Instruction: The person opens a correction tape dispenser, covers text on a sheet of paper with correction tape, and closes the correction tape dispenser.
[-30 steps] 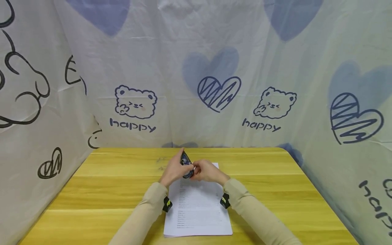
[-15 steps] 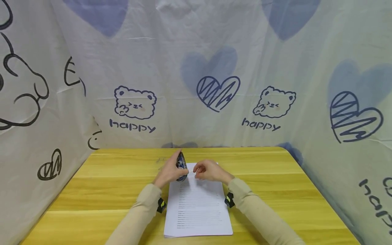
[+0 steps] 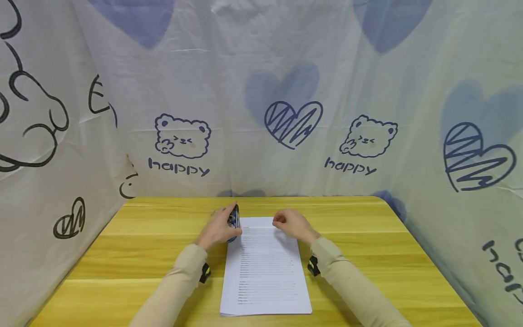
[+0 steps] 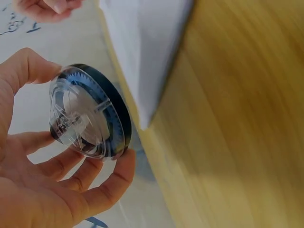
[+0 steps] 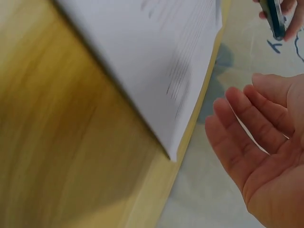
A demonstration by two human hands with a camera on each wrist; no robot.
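My left hand (image 3: 215,229) holds a correction tape (image 4: 95,114) between thumb and fingertips above the left edge of the paper's far end. Its rounded case is clear plastic with a dark rim, and a blue toothed wheel shows inside. The stack of printed paper (image 3: 267,277) lies flat on the table, text facing up. Over the sheet's far right corner, my right hand (image 3: 293,224) hovers with nothing in it. In the right wrist view, the right hand's fingers (image 5: 230,137) are gently bent and apart from the thumb.
The yellow wood-grain table (image 3: 359,263) extends around the paper on every side. A pale printed curtain (image 3: 245,172) hangs behind the far edge and along both sides. Black wrist devices (image 3: 313,265) are strapped beneath the sleeves.
The hands were together at the correction tape one second ago. They have since drawn apart, the left hand moving left with the correction tape, the right hand moving right, empty.
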